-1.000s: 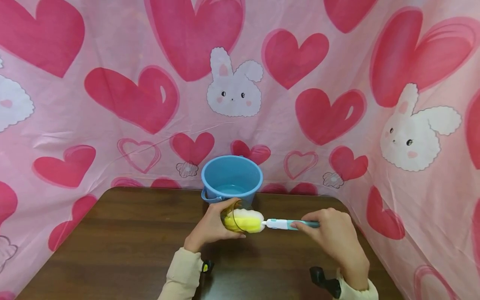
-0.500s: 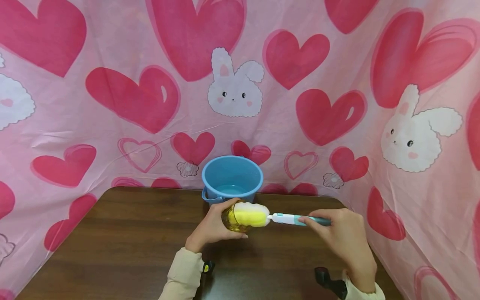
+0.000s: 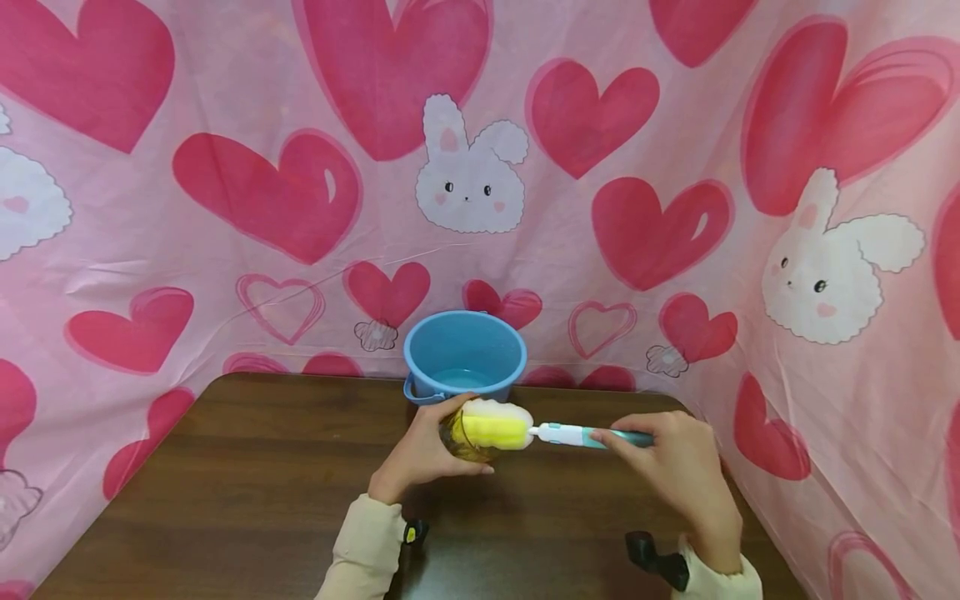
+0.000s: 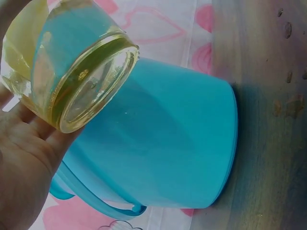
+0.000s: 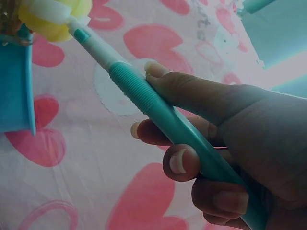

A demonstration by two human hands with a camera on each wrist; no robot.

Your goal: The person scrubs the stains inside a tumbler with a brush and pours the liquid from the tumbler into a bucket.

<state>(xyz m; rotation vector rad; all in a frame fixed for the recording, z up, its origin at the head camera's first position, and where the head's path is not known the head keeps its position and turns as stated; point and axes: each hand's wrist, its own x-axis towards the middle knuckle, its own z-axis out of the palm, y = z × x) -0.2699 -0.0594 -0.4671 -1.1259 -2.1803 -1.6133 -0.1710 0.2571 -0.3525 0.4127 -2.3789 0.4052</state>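
My left hand [image 3: 420, 450] holds an amber glass cup [image 4: 91, 76] on its side above the table, mouth to the right and thick base toward the left. In my right hand [image 3: 678, 458] is a cup brush [image 3: 570, 435], gripped by its teal and white handle [image 5: 158, 112] with the thumb along it. The brush's yellow and white sponge head [image 3: 498, 425] reaches into the cup's mouth, its right part outside the glass. Fingers wrap the handle's lower end in the right wrist view.
Just behind the cup stands a blue bucket [image 3: 465, 325] with a little water at its bottom and its handle hanging at the left. Both hands are over a dark wooden table [image 3: 285, 483]. A pink heart-and-rabbit cloth [image 3: 247, 225] hangs around the back and sides.
The sponge head slid right, partly out of the cup, then slightly back left. My right hand moved with it. The left hand and cup stay nearly in place.
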